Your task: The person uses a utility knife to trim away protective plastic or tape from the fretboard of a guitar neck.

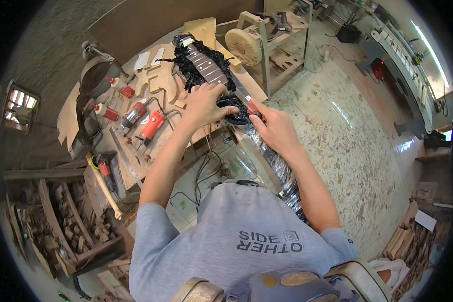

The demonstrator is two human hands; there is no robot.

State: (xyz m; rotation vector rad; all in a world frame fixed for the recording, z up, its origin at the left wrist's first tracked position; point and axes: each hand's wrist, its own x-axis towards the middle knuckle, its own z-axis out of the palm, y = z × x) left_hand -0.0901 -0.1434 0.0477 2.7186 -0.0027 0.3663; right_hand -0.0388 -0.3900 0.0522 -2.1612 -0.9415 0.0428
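While gripping a red-handled tool (251, 104) in the right hand (278, 129), resting the loosely spread left hand (205, 104) at the near end of a fretted neck (205, 64) lying amid black plastic (189, 70) on the table (123, 105).

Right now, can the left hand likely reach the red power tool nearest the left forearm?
Probably yes: the red power tool lies just left of the left forearm, with nothing visible on top of it. The left hand would first need to come away from the guitar neck.
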